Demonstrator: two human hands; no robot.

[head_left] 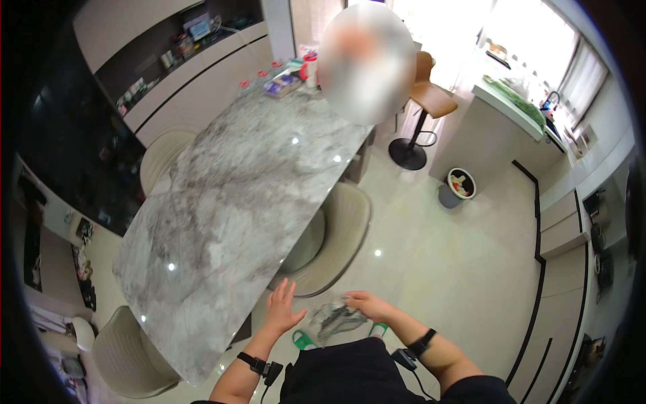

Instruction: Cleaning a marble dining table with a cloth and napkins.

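My right hand (369, 306) grips the edge of a crumpled grey cloth (334, 322), which hangs in front of my body above the floor. Its folds look streaked with white and dark grey, and the fingertips are partly hidden at its upper corner. To the left, my left hand (281, 311) is held up with its fingers spread and nothing in it. It is close to the near long edge of the grey marble table (215, 195), beside the seat of a beige chair (343, 249).
Bottles (262, 76) with red caps and a purple package (282, 85) stand at the table's far end, near a blurred person (367, 64). Other chairs (128, 350) flank the table. A bin (457, 188) and a brown bar stool (434, 101) stand on the floor near a counter (505, 111) bearing green vegetables.
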